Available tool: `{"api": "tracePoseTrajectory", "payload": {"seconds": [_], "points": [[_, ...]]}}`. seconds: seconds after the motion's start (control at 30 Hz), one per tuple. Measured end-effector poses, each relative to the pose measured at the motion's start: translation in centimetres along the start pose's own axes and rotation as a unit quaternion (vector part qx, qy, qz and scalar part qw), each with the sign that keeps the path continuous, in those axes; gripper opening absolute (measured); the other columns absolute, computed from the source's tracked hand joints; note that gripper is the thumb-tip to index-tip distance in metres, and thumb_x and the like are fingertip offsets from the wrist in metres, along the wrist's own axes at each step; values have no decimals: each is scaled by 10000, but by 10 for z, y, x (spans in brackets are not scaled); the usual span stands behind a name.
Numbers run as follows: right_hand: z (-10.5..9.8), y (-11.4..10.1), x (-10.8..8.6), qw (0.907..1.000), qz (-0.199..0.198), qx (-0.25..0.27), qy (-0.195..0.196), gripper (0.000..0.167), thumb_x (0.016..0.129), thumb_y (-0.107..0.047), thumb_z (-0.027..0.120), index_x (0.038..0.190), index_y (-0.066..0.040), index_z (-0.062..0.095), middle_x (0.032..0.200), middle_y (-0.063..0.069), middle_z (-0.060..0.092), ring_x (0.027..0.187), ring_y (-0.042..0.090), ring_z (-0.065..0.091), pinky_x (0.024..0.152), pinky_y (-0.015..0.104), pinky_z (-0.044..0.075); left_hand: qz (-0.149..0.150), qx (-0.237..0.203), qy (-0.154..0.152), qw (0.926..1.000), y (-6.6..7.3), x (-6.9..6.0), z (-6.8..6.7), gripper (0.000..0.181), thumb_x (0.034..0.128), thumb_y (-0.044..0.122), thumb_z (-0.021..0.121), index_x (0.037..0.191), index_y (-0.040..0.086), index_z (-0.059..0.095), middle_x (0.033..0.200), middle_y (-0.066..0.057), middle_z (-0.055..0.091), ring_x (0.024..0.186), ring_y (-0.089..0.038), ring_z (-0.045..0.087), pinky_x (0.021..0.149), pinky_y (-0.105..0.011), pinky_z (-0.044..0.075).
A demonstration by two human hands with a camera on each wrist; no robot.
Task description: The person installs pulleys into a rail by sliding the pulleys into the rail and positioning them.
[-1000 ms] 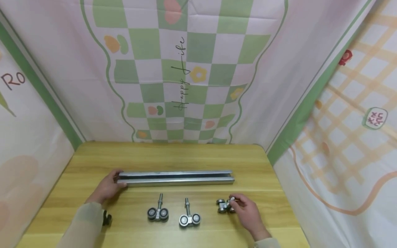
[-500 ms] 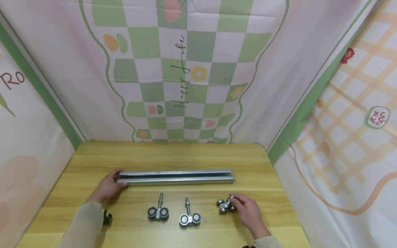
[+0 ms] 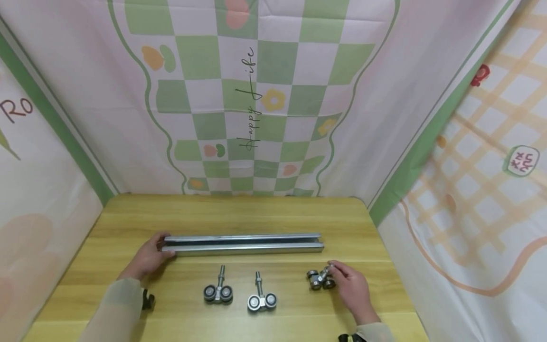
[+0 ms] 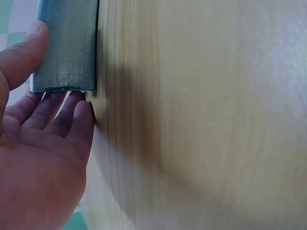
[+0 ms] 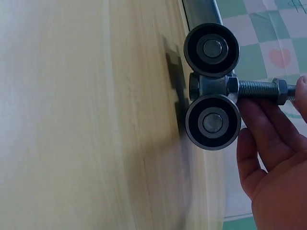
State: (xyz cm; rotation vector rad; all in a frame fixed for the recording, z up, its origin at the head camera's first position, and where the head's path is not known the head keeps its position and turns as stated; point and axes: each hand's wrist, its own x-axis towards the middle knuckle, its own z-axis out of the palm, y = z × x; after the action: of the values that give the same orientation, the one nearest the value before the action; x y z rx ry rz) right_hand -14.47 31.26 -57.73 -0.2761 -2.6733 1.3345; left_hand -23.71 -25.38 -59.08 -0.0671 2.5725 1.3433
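My left hand [image 3: 147,259] grips the left end of a long metal channel rail [image 3: 243,248], which lies crosswise on the table. In the left wrist view, the thumb is on one side of the rail's end [image 4: 67,52] and the fingers on the other. My right hand [image 3: 353,287] holds a roller trolley [image 3: 315,280] by its bolt, near the rail's right end but apart from it. The right wrist view shows two of its wheels [image 5: 212,122] and the threaded bolt [image 5: 259,89], pinched at its tip. Its shadow falls on the table.
Two more roller trolleys lie in front of the rail, one left [image 3: 218,292] and one nearer the middle [image 3: 262,302], bolts pointing away from me. The wooden table [image 3: 235,213] meets a checkered cloth [image 3: 239,118] at its far edge. Printed cloths hang at both sides.
My right hand has carried its trolley a little to the right and away from me, and the trolley has tilted. The left hand and rail stay in place.
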Motion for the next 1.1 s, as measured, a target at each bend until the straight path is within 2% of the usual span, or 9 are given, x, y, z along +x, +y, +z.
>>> {"api": "tracePoseTrajectory", "payload": {"seconds": [0.3,0.53,0.77,0.97,1.03,1.1], "points": [[-9,12,11,9995,112,-59,292,354,992,-369,618,1218,-114,714,1188,100,700,1083,283,635,933,467,484,-36,-45,-9,10000,2,-1,-1,640,933,188,698,1458,14,375,1470,-327,387,1340,-517,346,1092,-658,255],[-20,21,20,9982,279,33,536,414,1002,-409,584,1248,-94,693,1234,148,672,1148,351,605,984,520,445,-82,-6,-52,10000,5,-2,-1,661,940,200,688,1475,7,350,1478,-338,366,1343,-530,328,1092,-668,239],[-29,30,34,9950,417,167,890,400,1013,-366,579,1258,-68,684,1250,155,662,1155,324,596,979,458,451,-126,-86,-40,9999,6,1,-1,658,934,180,681,1477,17,346,1490,-333,353,1356,-526,310,1098,-674,213],[-33,34,44,9935,634,301,899,440,1037,-387,518,1321,-75,642,1248,142,665,1074,278,646,877,254,480,-92,-137,-44,9999,2,3,0,678,937,178,682,1488,-1,329,1487,-334,357,1357,-517,320,1107,-646,237],[-34,34,48,9926,701,397,913,469,1039,-411,497,1347,-80,623,1257,143,660,1071,273,649,881,255,480,-58,-166,-63,9998,1,3,1,699,940,192,686,1494,-16,315,1486,-339,352,1355,-520,321,1106,-641,248],[-35,34,51,9921,702,413,958,490,1035,-433,494,1359,-85,615,1267,147,653,1097,274,627,930,318,467,-34,-187,-58,9998,1,2,1,704,937,196,692,1493,-21,318,1484,-340,355,1352,-522,324,1106,-638,251]]}}
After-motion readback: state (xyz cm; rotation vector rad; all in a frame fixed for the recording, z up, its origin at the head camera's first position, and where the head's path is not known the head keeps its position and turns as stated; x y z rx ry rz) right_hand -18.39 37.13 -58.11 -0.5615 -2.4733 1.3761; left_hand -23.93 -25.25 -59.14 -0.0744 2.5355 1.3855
